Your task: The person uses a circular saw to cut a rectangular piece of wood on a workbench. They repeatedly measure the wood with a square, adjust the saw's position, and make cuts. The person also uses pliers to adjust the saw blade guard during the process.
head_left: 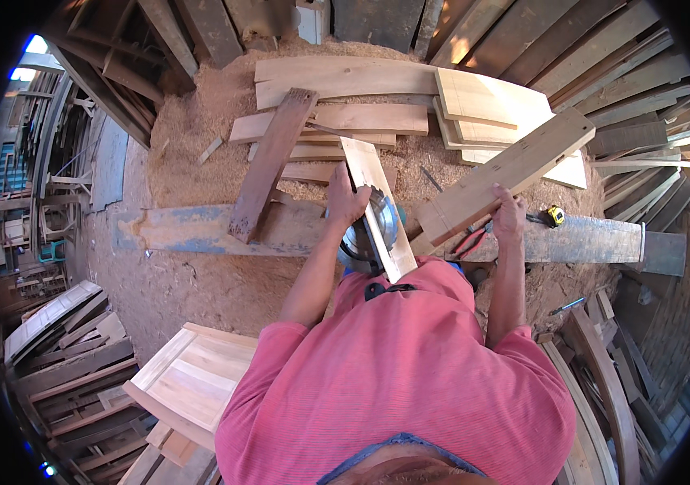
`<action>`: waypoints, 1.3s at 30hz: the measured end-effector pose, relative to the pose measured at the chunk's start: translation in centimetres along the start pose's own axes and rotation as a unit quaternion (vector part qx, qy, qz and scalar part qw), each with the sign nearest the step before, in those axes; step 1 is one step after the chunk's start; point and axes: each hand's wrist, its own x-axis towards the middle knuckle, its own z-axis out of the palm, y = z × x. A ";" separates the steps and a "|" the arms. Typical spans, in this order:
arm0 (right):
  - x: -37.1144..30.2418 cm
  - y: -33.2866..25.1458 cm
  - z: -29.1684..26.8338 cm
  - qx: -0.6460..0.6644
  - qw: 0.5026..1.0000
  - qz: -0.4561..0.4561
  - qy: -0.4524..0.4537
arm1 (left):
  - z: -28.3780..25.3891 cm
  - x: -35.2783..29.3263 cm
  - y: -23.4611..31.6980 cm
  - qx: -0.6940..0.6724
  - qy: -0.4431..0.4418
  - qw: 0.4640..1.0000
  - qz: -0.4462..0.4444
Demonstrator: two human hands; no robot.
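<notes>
My left hand (347, 196) is closed on the edge of a narrow pale board (371, 182), which slants from the wood pile toward my lap. Beside and partly behind that board sits a circular saw (358, 242), its round blade showing and much of its body hidden. On the right, my right hand (509, 212) grips the near edge of a thick wooden plank (506, 174), tilted up to the right. Below this plank lie red-handled pliers (471, 241). A yellow tape measure (554, 216) rests to the right of my right hand.
A long worn beam (199, 230) crosses in front of me, with a dark reddish plank (272, 166) leaning over it. Pale cut boards (345, 77) lie on sawdust beyond. Stacked timber stands on both sides. A panelled wooden piece (191, 376) is at near left, a pen (566, 306) at right.
</notes>
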 end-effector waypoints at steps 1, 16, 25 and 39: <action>0.4 -0.2 -0.2 -0.010 1.000 0.009 -0.011 | -0.1 -0.1 -0.4 -0.002 0.005 1.000 -0.001; 12.9 5.6 9.2 -0.239 0.963 0.018 -0.125 | -1.1 -1.8 1.4 0.008 0.040 0.998 -0.047; 18.2 12.1 18.7 -0.210 0.952 0.027 -0.223 | -1.8 -3.0 1.9 0.018 0.039 0.994 -0.096; 17.2 17.4 19.1 -0.661 0.724 -0.011 -0.197 | -1.4 -3.4 0.3 0.016 0.042 0.995 -0.083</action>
